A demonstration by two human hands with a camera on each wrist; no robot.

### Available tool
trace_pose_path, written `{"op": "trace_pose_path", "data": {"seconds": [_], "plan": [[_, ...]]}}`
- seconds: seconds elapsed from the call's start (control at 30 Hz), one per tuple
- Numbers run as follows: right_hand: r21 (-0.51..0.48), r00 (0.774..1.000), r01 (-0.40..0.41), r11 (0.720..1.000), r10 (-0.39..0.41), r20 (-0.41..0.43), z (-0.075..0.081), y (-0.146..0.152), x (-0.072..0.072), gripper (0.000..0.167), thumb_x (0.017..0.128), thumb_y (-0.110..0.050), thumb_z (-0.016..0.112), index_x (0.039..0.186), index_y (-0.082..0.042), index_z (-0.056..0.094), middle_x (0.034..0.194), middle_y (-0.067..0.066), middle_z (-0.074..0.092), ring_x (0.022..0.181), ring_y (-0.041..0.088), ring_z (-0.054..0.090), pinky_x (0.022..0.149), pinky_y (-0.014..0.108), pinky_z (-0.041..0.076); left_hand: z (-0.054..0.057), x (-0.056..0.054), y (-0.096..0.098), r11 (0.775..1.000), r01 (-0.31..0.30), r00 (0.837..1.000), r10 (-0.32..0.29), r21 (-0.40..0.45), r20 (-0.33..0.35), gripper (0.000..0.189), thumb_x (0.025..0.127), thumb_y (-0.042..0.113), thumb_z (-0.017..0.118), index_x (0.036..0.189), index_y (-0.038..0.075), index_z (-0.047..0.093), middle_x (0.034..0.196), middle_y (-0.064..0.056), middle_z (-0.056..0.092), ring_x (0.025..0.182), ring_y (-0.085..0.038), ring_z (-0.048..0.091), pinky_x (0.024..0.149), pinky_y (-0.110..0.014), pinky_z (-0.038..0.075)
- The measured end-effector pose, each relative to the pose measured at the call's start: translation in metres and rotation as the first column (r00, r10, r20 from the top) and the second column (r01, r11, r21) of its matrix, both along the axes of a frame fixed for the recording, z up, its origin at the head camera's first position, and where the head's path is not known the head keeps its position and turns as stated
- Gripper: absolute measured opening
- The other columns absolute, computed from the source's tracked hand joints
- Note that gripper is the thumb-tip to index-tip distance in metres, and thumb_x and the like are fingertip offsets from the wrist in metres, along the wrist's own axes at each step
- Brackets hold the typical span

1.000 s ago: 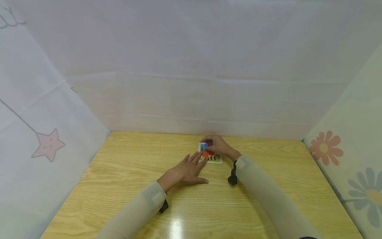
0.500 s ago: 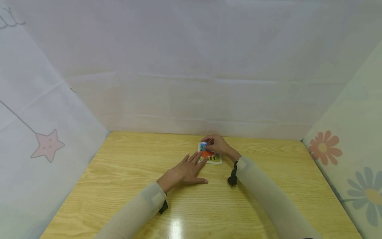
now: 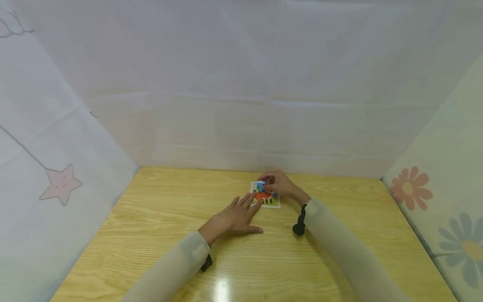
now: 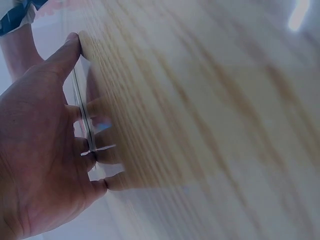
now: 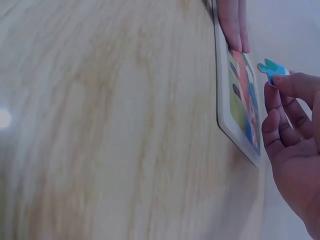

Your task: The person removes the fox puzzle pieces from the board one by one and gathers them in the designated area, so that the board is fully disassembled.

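Note:
A small puzzle board [image 3: 275, 206] with a white border and a bright picture of an orange, striped-legged animal lies near the back of the table. My right hand [image 3: 281, 184] pinches a blue and green puzzle piece [image 5: 277, 71] between thumb and fingers. In the right wrist view the piece is held up off the board, tilted, with its knobbed edge outward. My left hand [image 3: 235, 216] lies flat with fingers spread, the fingertips resting on the board's left part and the thumb out over the table. In the left wrist view the fingertips are partly hidden behind the board's edge.
The wooden table [image 3: 170, 201] meets a pale cloth wall [image 3: 211, 126] just behind the board. Side cloths carry a pink star [image 3: 61, 183] on the left and printed flowers [image 3: 409, 188] on the right. Dark camera straps [image 3: 299, 226] sit at the wrists.
My right hand has shifted slightly to the right with the puzzle piece, which has come away from the board's upper left corner. The left hand stays in place.

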State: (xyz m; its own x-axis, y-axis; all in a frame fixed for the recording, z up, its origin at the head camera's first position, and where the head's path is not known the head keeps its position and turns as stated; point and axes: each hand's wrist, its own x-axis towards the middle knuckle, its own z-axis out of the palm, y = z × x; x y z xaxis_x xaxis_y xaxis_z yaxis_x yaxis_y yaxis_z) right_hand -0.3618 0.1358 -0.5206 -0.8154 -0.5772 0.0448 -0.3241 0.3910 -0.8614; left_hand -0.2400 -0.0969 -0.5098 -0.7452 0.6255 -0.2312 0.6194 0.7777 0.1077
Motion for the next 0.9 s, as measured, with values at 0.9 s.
{"op": "trace_pose_path", "data": {"seconds": [0.9], "plan": [[0.004,0.998,0.057,0.998,-0.057,-0.04,0.018,0.059,0.005,0.034,0.096,0.003,0.074,0.13,0.008,0.07,0.122,0.022,0.07,0.11,0.036,0.068,0.095,0.041,0.059,-0.004,-0.002,-0.001,1.0,-0.007,1.0,0.006,0.022,0.018,0.099,0.101,0.078,0.044,0.173,0.019,0.011,0.178,-0.017,-0.001,0.165,-0.034,0.004,0.13,-0.059,0.016]]}}
